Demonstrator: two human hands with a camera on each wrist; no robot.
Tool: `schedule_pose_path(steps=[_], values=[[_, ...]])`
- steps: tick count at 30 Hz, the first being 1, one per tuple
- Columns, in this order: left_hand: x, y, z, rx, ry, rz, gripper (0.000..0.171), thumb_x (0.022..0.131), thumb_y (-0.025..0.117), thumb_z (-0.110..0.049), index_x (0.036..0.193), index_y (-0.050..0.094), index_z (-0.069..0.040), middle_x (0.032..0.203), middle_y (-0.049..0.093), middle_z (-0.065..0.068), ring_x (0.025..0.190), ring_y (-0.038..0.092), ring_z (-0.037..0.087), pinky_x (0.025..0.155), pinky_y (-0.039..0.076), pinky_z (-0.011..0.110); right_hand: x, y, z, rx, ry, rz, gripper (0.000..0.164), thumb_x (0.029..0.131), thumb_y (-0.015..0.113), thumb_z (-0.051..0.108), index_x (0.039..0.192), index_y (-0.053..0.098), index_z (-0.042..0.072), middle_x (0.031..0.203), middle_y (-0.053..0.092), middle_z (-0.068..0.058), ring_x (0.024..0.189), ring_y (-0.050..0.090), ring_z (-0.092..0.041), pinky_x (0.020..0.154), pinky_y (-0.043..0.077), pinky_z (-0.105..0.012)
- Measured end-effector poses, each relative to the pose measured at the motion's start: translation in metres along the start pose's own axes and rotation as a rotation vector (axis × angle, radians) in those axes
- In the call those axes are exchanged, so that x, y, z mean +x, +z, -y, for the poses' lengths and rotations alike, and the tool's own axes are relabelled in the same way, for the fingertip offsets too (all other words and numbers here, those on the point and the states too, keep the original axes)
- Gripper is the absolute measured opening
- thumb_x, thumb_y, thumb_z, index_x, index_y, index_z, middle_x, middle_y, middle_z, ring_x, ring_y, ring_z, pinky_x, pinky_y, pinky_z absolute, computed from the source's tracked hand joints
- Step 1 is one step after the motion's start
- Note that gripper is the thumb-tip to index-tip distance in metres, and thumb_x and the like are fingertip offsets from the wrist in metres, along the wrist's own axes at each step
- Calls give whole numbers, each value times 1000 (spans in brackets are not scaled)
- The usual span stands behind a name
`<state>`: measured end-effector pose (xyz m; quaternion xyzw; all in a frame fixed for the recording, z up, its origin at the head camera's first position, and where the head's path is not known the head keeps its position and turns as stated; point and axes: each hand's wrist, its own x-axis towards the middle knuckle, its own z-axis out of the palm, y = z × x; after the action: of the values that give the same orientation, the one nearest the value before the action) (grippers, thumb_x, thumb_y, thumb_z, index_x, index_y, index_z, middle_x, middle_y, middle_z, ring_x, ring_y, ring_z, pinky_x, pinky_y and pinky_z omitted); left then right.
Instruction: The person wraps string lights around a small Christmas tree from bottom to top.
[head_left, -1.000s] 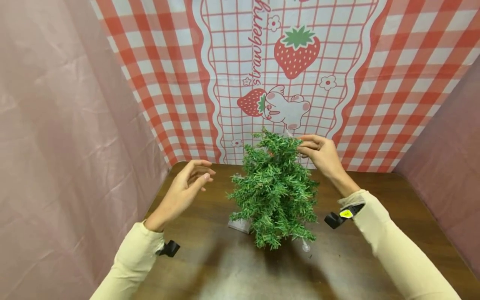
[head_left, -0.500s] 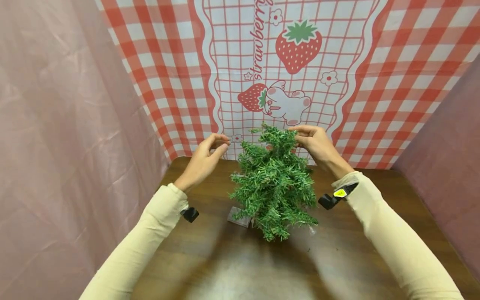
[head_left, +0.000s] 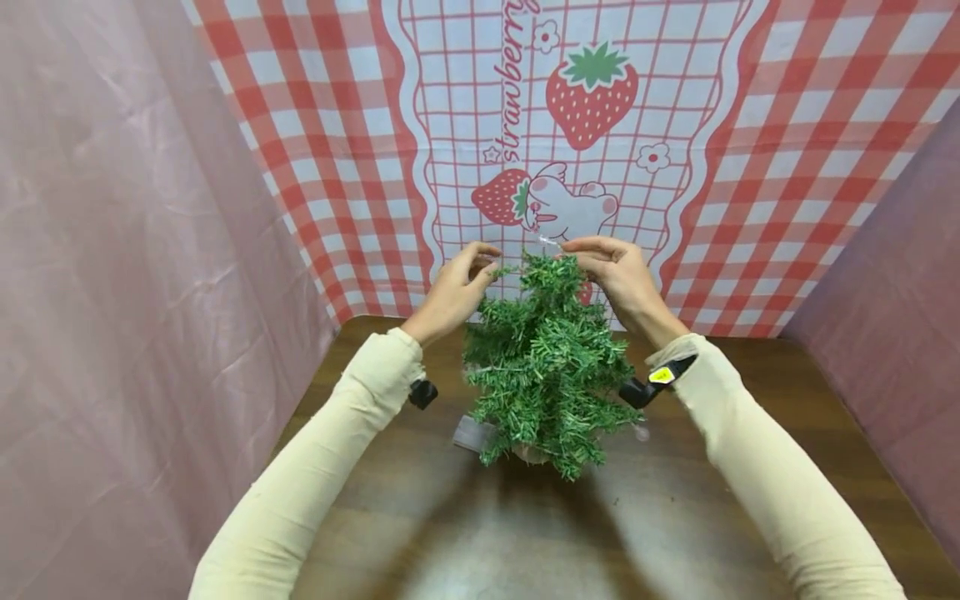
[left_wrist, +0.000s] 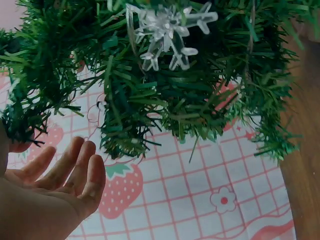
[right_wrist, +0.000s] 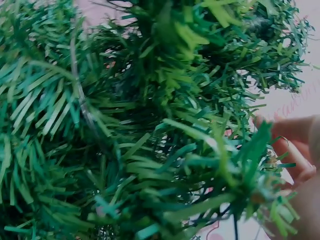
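A small green artificial Christmas tree [head_left: 551, 367] stands upright on the table. At its top right, my right hand [head_left: 618, 271] pinches a thin clear string with a clear ornament [head_left: 549, 242] just above the treetop. My left hand [head_left: 461, 287] is beside the top left branches, its fingers loosely bent and holding nothing visible. In the left wrist view a clear snowflake ornament [left_wrist: 167, 32] hangs among the branches. The right wrist view shows clear wire [right_wrist: 82, 100] across the needles; foliage partly hides the right fingertips.
A small grey flat block [head_left: 474, 433] lies at the tree's lower left on the brown wooden table [head_left: 720, 492]. Another clear piece [head_left: 641, 432] hangs at its lower right. A strawberry-patterned checked cloth [head_left: 337, 167] hangs behind. Pink curtains [head_left: 150, 292] flank the table.
My left hand has moved up and right, closer to the treetop. My right hand has shifted left and slightly up with the clear string.
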<state>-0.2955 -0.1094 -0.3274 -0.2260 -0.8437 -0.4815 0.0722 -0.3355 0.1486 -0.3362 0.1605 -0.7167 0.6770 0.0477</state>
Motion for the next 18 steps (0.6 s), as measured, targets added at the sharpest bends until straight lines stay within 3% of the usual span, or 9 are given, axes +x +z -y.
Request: schedule_pose_path(steps=[5,9,10,11,14,15,17,18], values=[[9,1,-1,-73,18,7,44,106,45,-16,150,39,-22,140,53,9,123,55,24,97,51,39,2,3,2,46,73,168,40,97,41,-7,121,70,8,147,47,-13,42,32,-4,40,30,-17],[15,0,-2,-169,23,112,49,101,46,2,148,45,-16,142,52,12,122,58,28,94,54,42,4,4,3,26,119,251,57,90,29,-14,129,64,7,159,25,-17,36,28,-3,36,28,-18],[16,1,-3,-174,15,136,48,100,47,3,145,48,-13,140,54,13,118,60,27,92,54,40,4,5,3,17,129,259,59,88,27,-14,131,62,6,157,28,-19,36,27,-3,36,28,-18],[17,1,-3,-186,5,157,45,100,48,5,143,51,-9,138,56,13,116,61,29,91,55,38,4,5,3,22,141,268,60,86,27,-15,130,62,7,150,41,-18,36,28,-4,37,29,-18],[18,2,-4,-190,-16,172,33,100,53,2,131,59,-2,125,64,13,105,66,29,85,57,34,5,6,5,33,158,287,63,83,28,-17,131,61,6,112,68,-9,38,30,-4,40,34,-19],[18,2,-5,-184,-18,165,30,100,54,1,129,61,-2,121,66,13,102,67,29,84,57,32,4,5,5,30,157,290,63,82,29,-17,131,61,6,91,69,-5,38,30,-5,41,35,-19],[19,1,-6,-187,-12,151,27,99,55,2,125,64,-1,115,68,15,101,66,33,82,57,33,2,4,8,16,137,299,65,80,30,-18,131,61,7,92,67,0,41,31,-5,44,38,-19],[19,1,-7,-184,-9,145,26,99,55,2,123,65,-1,112,69,17,100,66,34,82,57,33,1,3,10,-16,122,298,66,80,32,-17,134,60,8,92,63,-3,42,31,-5,45,39,-20]])
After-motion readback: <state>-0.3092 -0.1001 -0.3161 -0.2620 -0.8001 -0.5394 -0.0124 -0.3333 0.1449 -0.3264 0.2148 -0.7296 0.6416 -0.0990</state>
